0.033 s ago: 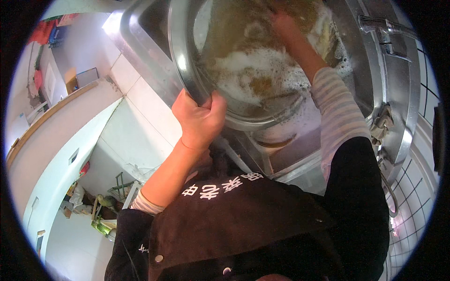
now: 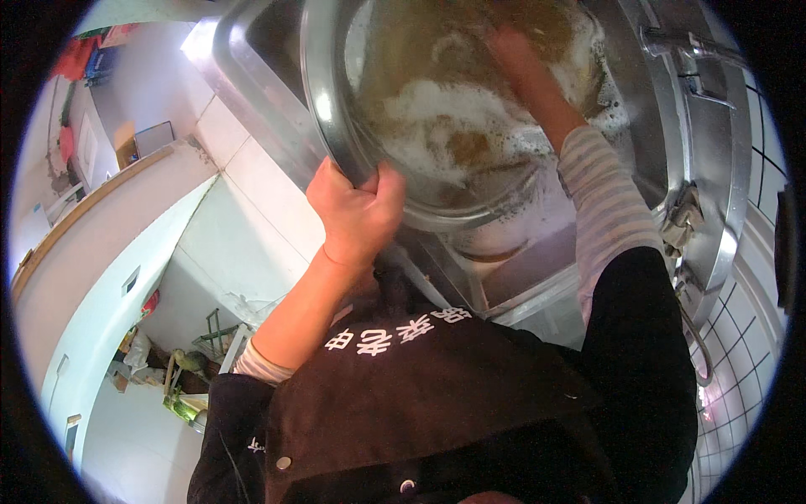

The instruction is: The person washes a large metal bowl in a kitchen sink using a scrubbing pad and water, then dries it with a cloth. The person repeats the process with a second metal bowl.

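Note:
A large round metal basin (image 2: 324, 105) sits tilted in the stainless steel sink. It holds cloudy, yellowish water with white foam (image 2: 432, 113) on top. My left hand (image 2: 357, 206) is closed round the basin's near left rim, thumb on the inner side. Reaching in from the right, my right hand (image 2: 508, 46) is at the far part of the basin, over or in the water. Its fingers are blurred and run into the murky water, so whether they hold anything is hidden. Wet suds lie in the sink below the basin's near edge.
A metal faucet (image 2: 693, 50) is fixed at the sink's right side. Below it, a crumpled grey-brown rag (image 2: 682, 220) lies on the right ledge. White wall tiles stand beyond. At left are a low wall with a wooden edge (image 2: 96, 202) and floor clutter near green vegetables (image 2: 180, 407).
The foam in the basin has shifted slightly, mostly at its right side. My right hand has moved very little, and my left hand keeps its hold on the rim.

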